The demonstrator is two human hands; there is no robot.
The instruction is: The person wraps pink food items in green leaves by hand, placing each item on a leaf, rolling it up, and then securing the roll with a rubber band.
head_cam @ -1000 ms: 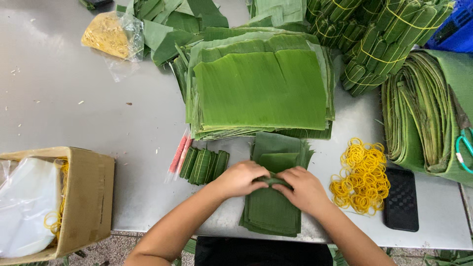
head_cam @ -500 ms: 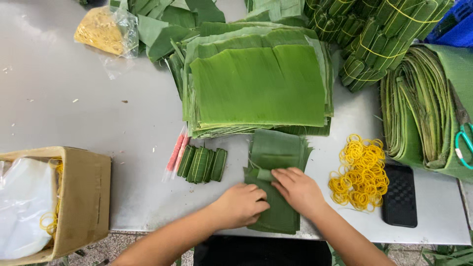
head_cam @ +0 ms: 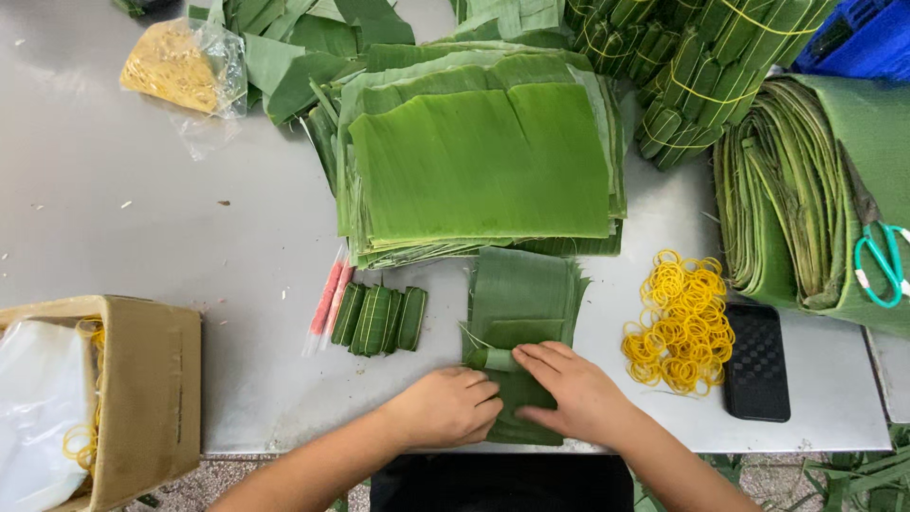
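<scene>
Leaf roll (head_cam: 493, 359), long axis left-right

Head cam, straight down over the worktable

Only one view here: it sits above the person, facing down and slightly forward at the grey table (head_cam: 142, 190), close enough that both forearms enter from the bottom edge, floor peeking underneath.

The near end of the leaf strip (head_cam: 517, 313) lies hidden under the fingers (head_cam: 545, 358) of both hands. Left of them, the box (head_cam: 142, 379) is cut off by the frame edge; rightward, the scissors (head_cam: 882, 265) too.
</scene>
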